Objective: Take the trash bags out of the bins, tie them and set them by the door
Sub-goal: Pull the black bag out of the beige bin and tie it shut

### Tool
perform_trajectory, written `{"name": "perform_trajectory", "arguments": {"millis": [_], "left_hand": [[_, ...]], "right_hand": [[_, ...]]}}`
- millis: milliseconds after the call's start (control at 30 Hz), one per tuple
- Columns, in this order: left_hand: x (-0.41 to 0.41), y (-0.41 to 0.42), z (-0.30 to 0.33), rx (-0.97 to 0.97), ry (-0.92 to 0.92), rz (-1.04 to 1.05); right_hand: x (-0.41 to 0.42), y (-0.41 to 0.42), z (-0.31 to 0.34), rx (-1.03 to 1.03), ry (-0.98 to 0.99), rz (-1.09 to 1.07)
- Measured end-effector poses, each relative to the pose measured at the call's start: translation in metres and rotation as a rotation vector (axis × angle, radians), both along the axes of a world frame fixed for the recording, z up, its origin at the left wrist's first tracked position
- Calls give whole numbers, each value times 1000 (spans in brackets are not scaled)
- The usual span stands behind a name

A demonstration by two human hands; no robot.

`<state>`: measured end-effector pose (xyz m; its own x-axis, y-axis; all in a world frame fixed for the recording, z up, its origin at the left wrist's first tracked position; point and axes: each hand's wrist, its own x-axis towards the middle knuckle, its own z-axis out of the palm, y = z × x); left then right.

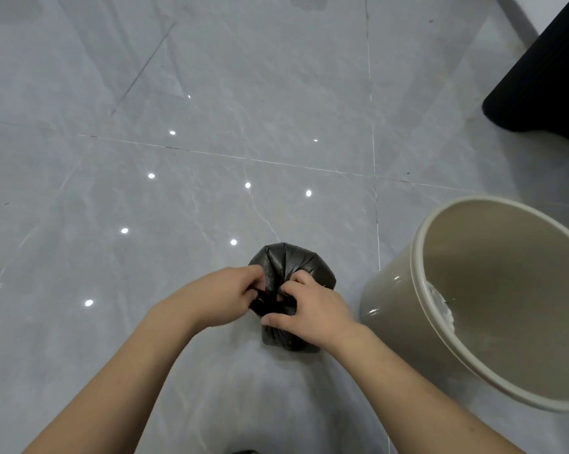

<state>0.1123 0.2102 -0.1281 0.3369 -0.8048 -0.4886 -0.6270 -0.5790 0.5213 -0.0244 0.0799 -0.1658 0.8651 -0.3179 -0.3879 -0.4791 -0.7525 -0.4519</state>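
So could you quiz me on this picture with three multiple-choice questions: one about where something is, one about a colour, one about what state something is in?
1. Where is the bin relative to the trash bag?
A. To its right
B. To its left
C. On top of it

2. What colour is the trash bag?
A. White
B. Black
C. Blue

3. What are the hands doing?
A. Hanging idle
B. Lifting the bin
C. Both pinching the bag's gathered top

Answers:
1. A, the beige bin stands on the floor tiles to the bag's right.
2. B, its plastic is glossy black.
3. C, the left hand and right hand grip the bunched plastic.
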Motion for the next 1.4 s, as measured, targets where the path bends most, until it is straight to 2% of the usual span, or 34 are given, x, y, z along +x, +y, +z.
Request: {"name": "perform_trajectory", "arguments": {"millis": [100, 267, 433, 533, 700, 833, 1133, 1333, 1400], "left_hand": [[7, -4, 4, 89, -96, -59], [10, -6, 2, 56, -253, -44], [0, -7, 7, -151, -25, 184], [-4, -7, 5, -251, 6, 272], [-4, -4, -7, -375, 32, 387], [-11, -7, -13, -529, 359, 519], [-27, -24, -31, -393, 242, 607], [-27, -31, -27, -394, 343, 768], [-27, -29, -22, -456, 453, 828]], "right_hand": [[2, 1, 1, -98, -19, 61], [4, -1, 4, -163, -92, 76], [4, -1, 8, -111, -19, 67], [6, 0, 9, -135, -23, 89], [5, -6, 16, -256, -163, 144], [-1, -10, 21, -292, -315, 149], [-13, -11, 16, -397, -424, -33], [-15, -7, 17, -438, -501, -46], [-14, -6, 21, -409, -500, -39]]}}
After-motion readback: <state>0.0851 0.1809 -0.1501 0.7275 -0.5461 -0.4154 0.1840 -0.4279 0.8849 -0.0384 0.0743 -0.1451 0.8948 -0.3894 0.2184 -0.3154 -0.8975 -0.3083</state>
